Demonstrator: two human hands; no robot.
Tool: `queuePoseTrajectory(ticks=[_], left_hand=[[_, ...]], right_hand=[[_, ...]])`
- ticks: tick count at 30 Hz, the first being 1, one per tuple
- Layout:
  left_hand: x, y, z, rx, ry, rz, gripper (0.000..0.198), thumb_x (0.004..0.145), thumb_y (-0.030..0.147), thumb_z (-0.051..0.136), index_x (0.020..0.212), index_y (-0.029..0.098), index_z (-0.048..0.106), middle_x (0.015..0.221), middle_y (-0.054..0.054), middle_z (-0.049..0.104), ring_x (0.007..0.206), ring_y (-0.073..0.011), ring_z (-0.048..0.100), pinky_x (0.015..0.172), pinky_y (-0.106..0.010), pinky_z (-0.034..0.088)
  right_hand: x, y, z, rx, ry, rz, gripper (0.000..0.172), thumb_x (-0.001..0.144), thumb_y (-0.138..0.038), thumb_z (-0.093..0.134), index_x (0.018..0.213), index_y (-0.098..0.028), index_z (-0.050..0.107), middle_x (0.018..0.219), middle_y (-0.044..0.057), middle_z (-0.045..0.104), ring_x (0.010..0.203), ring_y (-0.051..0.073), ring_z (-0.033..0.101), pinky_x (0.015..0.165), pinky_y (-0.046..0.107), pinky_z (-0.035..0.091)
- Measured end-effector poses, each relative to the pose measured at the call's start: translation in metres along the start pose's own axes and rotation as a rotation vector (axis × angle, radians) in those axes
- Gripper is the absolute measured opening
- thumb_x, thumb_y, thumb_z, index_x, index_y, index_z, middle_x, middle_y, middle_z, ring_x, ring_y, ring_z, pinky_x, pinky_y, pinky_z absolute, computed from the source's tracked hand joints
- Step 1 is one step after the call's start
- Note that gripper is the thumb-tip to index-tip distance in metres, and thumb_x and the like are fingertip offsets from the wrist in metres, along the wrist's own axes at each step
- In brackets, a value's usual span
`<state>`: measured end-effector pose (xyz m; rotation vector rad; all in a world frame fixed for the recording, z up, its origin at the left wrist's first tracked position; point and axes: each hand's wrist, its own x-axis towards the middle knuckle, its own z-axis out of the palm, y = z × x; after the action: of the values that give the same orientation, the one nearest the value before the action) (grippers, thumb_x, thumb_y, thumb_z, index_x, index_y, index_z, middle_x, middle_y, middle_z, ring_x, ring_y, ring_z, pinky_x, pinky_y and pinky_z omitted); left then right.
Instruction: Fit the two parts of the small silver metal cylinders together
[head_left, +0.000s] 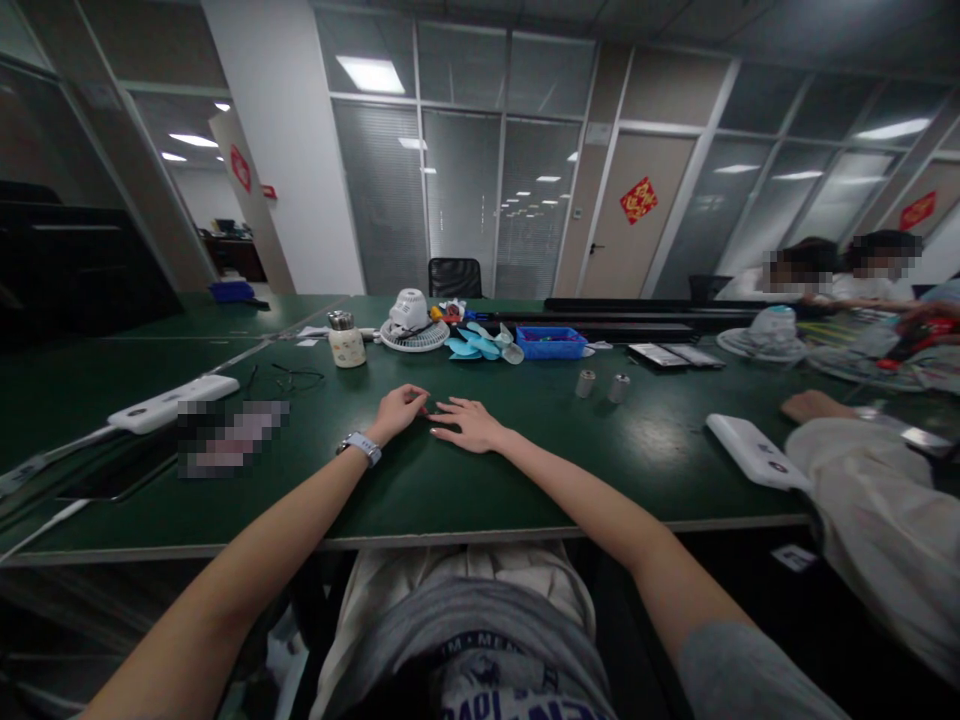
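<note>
Head view: the left hand [400, 409] and right hand [466, 424] lie empty on the green table [525, 470], fingers loosely spread, fingertips apparently touching. Beyond the hands on that table stand a small white fan [412, 322], a blue tray [550, 343] and two little metal cylinders [601, 386].

Only scraps of print can be read. White block letters run across the chest of the person's grey T-shirt [517, 690] at the bottom edge of the view; the upper row shows "M" and "ME", the lower row reads roughly "PAN" and "EN", and the rest is cut off. Red diamond signs hang on the far door [638, 200] and on the glass wall at right [917, 210], their gold characters too small to read.
</note>
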<state>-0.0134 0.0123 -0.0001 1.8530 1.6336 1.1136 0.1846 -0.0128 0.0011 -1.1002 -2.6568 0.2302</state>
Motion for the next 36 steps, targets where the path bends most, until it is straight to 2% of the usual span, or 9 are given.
queuePoseTrajectory(ticks=[5,9,14,19,23,27,31,34,36], left_hand=[[-0.001,0.001,0.000,-0.038,0.000,0.001,0.024,0.080,0.035,0.058,0.092,0.017,0.067,0.067,-0.004,0.072,0.067,-0.0199,0.069,0.063,-0.027,0.048],[0.000,0.000,0.000,-0.033,0.004,-0.021,0.024,0.080,0.036,0.059,0.092,0.017,0.067,0.067,-0.003,0.072,0.065,-0.0191,0.068,0.062,-0.026,0.047],[0.001,-0.001,-0.001,-0.023,-0.010,-0.015,0.025,0.079,0.037,0.058,0.092,0.018,0.067,0.069,-0.003,0.073,0.064,-0.0180,0.067,0.061,-0.026,0.047],[0.004,-0.007,0.001,-0.044,-0.016,-0.004,0.027,0.079,0.039,0.058,0.094,0.018,0.067,0.070,-0.004,0.073,0.067,-0.0184,0.067,0.063,-0.027,0.048],[0.006,-0.013,0.003,-0.067,-0.016,0.008,0.029,0.078,0.042,0.059,0.094,0.019,0.068,0.069,-0.003,0.073,0.066,-0.0185,0.067,0.063,-0.027,0.048],[0.005,-0.010,0.001,-0.053,-0.014,0.000,0.030,0.078,0.042,0.059,0.093,0.018,0.068,0.069,-0.004,0.073,0.066,-0.0185,0.067,0.062,-0.027,0.048],[0.002,-0.004,0.000,-0.047,-0.017,-0.003,0.029,0.078,0.041,0.059,0.094,0.017,0.067,0.070,-0.004,0.073,0.065,-0.0187,0.068,0.062,-0.027,0.048],[0.001,-0.002,0.000,-0.042,-0.015,-0.003,0.028,0.079,0.039,0.058,0.094,0.017,0.067,0.070,-0.005,0.073,0.066,-0.0189,0.068,0.063,-0.027,0.049],[0.001,-0.002,0.000,-0.047,-0.019,0.000,0.028,0.079,0.038,0.058,0.095,0.016,0.067,0.071,-0.005,0.073,0.067,-0.0190,0.068,0.063,-0.027,0.049]], right_hand=[[0.002,0.006,0.003,-0.015,0.089,-0.054,0.049,0.095,-0.053,0.038,0.135,-0.029,0.052,0.144,0.002,0.047,0.136,0.026,0.037,0.109,0.049,0.029],[-0.003,0.018,-0.005,-0.026,0.304,-0.005,0.032,0.094,-0.039,0.048,0.116,-0.028,0.068,0.120,0.001,0.068,0.117,0.022,0.055,0.100,0.041,0.040],[-0.028,0.064,-0.032,0.030,0.685,0.239,0.024,0.087,-0.039,0.058,0.095,-0.024,0.076,0.094,0.003,0.075,0.090,0.020,0.065,0.082,0.033,0.047],[-0.057,0.120,-0.056,0.016,0.950,0.547,0.024,0.085,-0.038,0.058,0.081,-0.019,0.071,0.086,0.006,0.074,0.079,0.020,0.067,0.075,0.029,0.047],[-0.074,0.150,-0.066,-0.010,0.984,0.728,0.020,0.085,-0.035,0.056,0.085,-0.018,0.067,0.090,0.009,0.073,0.083,0.022,0.067,0.076,0.030,0.047],[-0.087,0.166,-0.070,-0.027,1.002,0.840,0.020,0.087,-0.032,0.053,0.097,-0.019,0.063,0.095,0.009,0.073,0.084,0.022,0.067,0.076,0.030,0.045],[-0.094,0.177,-0.074,-0.088,1.075,0.853,0.027,0.091,-0.034,0.047,0.111,-0.019,0.057,0.100,0.009,0.072,0.089,0.023,0.066,0.082,0.032,0.043],[-0.096,0.185,-0.073,-0.150,1.087,0.840,0.025,0.091,-0.032,0.046,0.107,-0.018,0.059,0.102,0.011,0.071,0.099,0.024,0.063,0.091,0.035,0.039],[-0.097,0.190,-0.072,-0.140,1.060,0.877,0.024,0.090,-0.031,0.047,0.103,-0.016,0.062,0.102,0.012,0.071,0.098,0.024,0.063,0.090,0.036,0.039]])
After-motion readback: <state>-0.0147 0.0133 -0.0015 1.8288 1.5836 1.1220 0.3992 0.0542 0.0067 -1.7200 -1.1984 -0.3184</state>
